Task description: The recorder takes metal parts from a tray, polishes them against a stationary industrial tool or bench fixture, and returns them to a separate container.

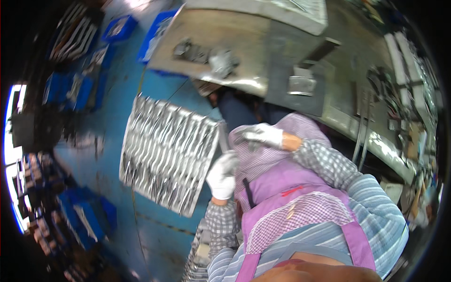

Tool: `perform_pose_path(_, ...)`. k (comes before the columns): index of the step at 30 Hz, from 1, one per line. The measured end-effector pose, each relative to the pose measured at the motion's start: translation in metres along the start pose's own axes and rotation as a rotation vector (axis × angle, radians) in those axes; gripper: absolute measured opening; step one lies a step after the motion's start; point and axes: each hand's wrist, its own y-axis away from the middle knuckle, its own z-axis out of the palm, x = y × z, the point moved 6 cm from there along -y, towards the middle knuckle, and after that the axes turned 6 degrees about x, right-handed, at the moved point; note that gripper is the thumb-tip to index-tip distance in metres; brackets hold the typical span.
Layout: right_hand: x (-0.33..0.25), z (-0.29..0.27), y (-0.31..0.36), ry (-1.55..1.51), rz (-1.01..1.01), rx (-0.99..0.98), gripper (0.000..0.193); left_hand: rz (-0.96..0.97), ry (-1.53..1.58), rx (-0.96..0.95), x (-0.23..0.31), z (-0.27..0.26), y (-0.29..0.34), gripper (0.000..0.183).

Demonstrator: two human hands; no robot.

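Observation:
My left hand, in a white glove with greyed fingertips, is closed round the lower end of a narrow grey metal strip. The strip points away from me, and its exact kind is unclear. Beside it on the left is a pale tray with rows of shiny, slender metal pieces. Over my lap, on the striped purple apron, my right hand in a similar glove has its fingers stretched toward the left. Nothing plainly shows in it, though its darkened fingertips are blurred.
A metal-topped workbench runs ahead and to the right, bearing grey metal parts, a small block-like fixture and a white tray. Blue bins stand on the blue floor at left. Long metal bars lie at the bench's right.

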Motion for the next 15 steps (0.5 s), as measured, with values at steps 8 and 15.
perform_pose_path(8,-0.065,-0.206,0.096,0.211,-0.455,0.929,0.026,0.035,-0.070,-0.350,0.005,0.169,-0.028,0.027)
perform_pose_path(15,-0.089,-0.227,0.086,0.561,-0.354,1.007,0.028,-0.411,0.010,-0.246,-0.024,0.228,-0.078,0.032)
